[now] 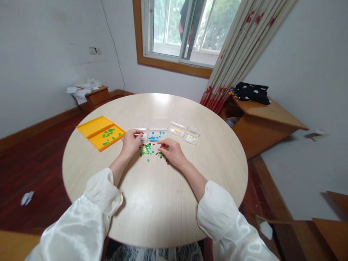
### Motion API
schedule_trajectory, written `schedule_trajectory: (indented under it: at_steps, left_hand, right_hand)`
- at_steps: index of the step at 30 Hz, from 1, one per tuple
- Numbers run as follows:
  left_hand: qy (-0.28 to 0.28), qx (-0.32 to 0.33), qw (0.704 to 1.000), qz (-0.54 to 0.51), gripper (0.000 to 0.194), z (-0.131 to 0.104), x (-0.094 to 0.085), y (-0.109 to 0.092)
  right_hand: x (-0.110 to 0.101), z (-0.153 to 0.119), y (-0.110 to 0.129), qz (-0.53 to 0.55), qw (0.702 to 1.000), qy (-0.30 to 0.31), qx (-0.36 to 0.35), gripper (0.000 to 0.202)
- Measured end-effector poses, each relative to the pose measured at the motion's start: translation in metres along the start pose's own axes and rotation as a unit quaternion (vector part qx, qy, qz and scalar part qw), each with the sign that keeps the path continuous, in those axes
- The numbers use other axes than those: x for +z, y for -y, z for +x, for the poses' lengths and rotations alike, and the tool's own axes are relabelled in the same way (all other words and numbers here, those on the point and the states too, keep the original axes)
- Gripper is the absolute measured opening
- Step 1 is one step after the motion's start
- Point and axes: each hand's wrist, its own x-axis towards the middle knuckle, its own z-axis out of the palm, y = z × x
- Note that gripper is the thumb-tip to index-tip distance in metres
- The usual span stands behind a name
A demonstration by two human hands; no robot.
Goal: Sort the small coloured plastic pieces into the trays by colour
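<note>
A loose pile of small green, brown and blue toy bricks point(146, 149) lies on the round table between my hands. My left hand point(132, 142) is over a clear plastic box point(145, 137) at the left of a row, its fingertips pinched together near a tiny dark brown piece. What those fingertips hold is too small to make out. My right hand point(173, 151) reaches into the right side of the pile, thumb and fingers drawn together around small brown bricks point(160, 153). Its grip is partly hidden. Blue bricks point(153, 138) lie in the clear box beside it.
An open yellow-orange case point(94, 127) holding several green bricks point(108, 133) lies at the left. Clear boxes with yellow pieces point(177, 131) and pale pieces point(189, 137) stand right of the blue ones. The round wooden table point(152, 203) has a curved edge near me.
</note>
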Motion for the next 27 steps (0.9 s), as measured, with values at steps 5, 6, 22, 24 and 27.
schedule_trajectory:
  at_steps: [5,6,22,24,27]
  left_hand:
    - [-0.017,0.014,1.0,0.001,0.015,0.0009,0.0001,0.0022]
    - [-0.019,0.017,1.0,0.001,0.016,0.0012,0.0001,0.0027]
    - [-0.059,-0.006,0.998,0.004,0.02,-0.0013,-0.0045,-0.0013]
    - [-0.065,-0.01,0.998,0.003,0.025,-0.0009,-0.0051,-0.0013]
    - [-0.058,-0.007,0.998,-0.01,0.032,-0.0002,-0.0046,-0.0011]
  right_hand:
    - [0.0007,-0.0006,-0.0009,0.0,1.0,-0.001,-0.001,0.019]
    - [0.0011,-0.0006,-0.0012,0.003,1.0,0.0,0.002,0.019]
    - [0.0015,-0.0007,0.0007,0.017,1.0,-0.001,0.023,0.017]
    - [0.0019,-0.0007,-0.0006,0.019,1.0,-0.004,0.021,0.017]
    - [0.0028,-0.0006,-0.0027,0.026,0.999,-0.013,0.023,0.02]
